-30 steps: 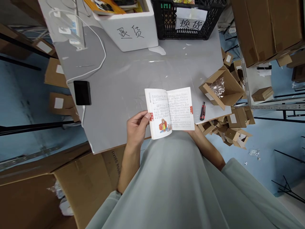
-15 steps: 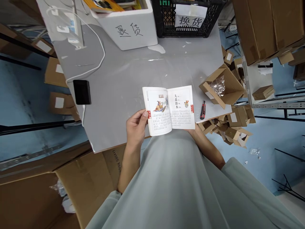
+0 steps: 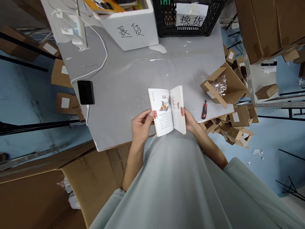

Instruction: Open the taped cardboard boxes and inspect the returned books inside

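The left hand (image 3: 141,127) is pinching the outer edge of an open illustrated paperback (image 3: 162,113) at the grey table's (image 3: 119,95) six-o'clock edge; the right hand (image 3: 191,121) is backing the other half, its fingers hidden, grip impossible to tell; a utility knife (image 3: 204,109) is lying at three o'clock; the paperback is looking light, limp, easily creased, best held along its edges.

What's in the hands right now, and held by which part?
An open book: the left hand grips its left outer edge; the right hand is at its right side, grip hidden behind it.
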Demonstrator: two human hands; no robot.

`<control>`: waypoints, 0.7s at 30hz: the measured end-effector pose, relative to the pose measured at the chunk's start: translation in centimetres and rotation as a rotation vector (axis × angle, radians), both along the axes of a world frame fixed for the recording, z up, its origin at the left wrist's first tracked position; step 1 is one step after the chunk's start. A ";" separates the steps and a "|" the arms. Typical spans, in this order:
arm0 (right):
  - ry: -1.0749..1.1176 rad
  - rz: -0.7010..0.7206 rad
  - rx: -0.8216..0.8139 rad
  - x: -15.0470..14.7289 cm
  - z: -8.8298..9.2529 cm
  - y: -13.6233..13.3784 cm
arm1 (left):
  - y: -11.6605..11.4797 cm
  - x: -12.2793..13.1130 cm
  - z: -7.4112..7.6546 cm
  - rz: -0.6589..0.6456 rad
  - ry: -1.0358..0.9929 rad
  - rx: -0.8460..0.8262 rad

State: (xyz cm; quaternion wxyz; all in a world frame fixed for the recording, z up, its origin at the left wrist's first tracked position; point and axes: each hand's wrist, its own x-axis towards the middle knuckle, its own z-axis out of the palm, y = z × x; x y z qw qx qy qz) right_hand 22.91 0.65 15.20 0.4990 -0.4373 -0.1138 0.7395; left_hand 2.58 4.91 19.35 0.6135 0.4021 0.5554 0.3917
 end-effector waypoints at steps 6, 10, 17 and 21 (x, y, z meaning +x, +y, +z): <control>-0.070 -0.012 -0.036 -0.8 1.2 -0.2 | -0.1 1.1 0.8 -0.066 0.018 0.008; -0.108 -0.008 -0.033 -1.2 1.5 -0.5 | -0.2 1.6 0.8 -0.087 0.008 0.013; -0.098 -0.021 0.003 -1.0 1.0 -0.7 | -0.6 1.7 0.7 -0.132 -0.005 0.038; -0.070 -0.063 -0.020 -0.6 0.1 -0.6 | -0.8 1.5 1.1 -0.124 0.029 0.062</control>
